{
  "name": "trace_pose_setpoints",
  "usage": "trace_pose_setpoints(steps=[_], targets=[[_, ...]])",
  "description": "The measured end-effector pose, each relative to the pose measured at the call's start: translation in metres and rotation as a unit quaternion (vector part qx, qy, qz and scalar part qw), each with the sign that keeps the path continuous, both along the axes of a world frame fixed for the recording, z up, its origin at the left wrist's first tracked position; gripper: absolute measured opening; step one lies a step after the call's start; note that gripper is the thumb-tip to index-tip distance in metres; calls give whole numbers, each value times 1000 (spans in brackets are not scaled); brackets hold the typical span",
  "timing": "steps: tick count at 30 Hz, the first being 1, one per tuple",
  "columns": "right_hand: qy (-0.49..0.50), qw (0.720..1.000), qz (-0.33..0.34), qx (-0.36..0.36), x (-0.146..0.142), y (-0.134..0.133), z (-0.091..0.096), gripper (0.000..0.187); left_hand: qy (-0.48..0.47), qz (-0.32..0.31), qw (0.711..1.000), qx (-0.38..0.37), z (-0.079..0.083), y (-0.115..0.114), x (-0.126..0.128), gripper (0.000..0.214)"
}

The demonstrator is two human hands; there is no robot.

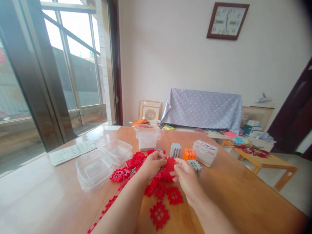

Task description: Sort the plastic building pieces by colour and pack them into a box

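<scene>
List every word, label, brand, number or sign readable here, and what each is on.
"10", "11", "12", "1", "2", "3", "4", "5", "6", "7", "8": numerals on the wall clock; the one at 9's place is blurred.
Paper at the table's left: rows of marks, too blurred to read.
Label on the right-hand box: too blurred to read.
</scene>
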State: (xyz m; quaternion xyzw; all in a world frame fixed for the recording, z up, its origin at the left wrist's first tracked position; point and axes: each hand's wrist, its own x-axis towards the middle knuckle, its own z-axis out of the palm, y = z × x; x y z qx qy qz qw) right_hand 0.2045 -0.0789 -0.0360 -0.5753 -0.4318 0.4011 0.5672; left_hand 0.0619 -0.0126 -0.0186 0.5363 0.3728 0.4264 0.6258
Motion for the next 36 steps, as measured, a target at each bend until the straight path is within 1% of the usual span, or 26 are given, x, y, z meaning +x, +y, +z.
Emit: trace_pose_setpoints(steps=[2,3,6,8,11,14,19,22,27,33,36], targets=[[-122,992,-3,4,4,2,-5,51,11,6,1000,2,-7,3,3,27],[-188,982,-2,11,6,3,-8,54,19,10,1000,6,-11,5,5,27],[-350,936,3,38,9,3,-13,60,63,30,997,42,-21,10,7,19],[-410,911,2,42,10,4,-13,57,110,46,989,84,-25,12,8,14],[-464,885,8,29,12,4,-12,49,180,58,971,143,-27,15,6,11],[-487,873,17,19,13,3,-10,45,235,55,955,174,-25,15,4,16],[-492,870,26,6,16,3,-9,36,293,51,936,187,-24,13,2,28],[-500,865,37,-6,16,4,-11,29,310,38,930,195,-27,12,1,30],[-517,855,46,-14,16,4,-11,12,328,18,924,198,-30,13,1,32],[-520,852,51,-23,16,4,-10,4,339,19,919,199,-31,14,1,28],[-508,858,68,-24,16,4,-11,4,343,16,918,201,-31,14,0,27]])
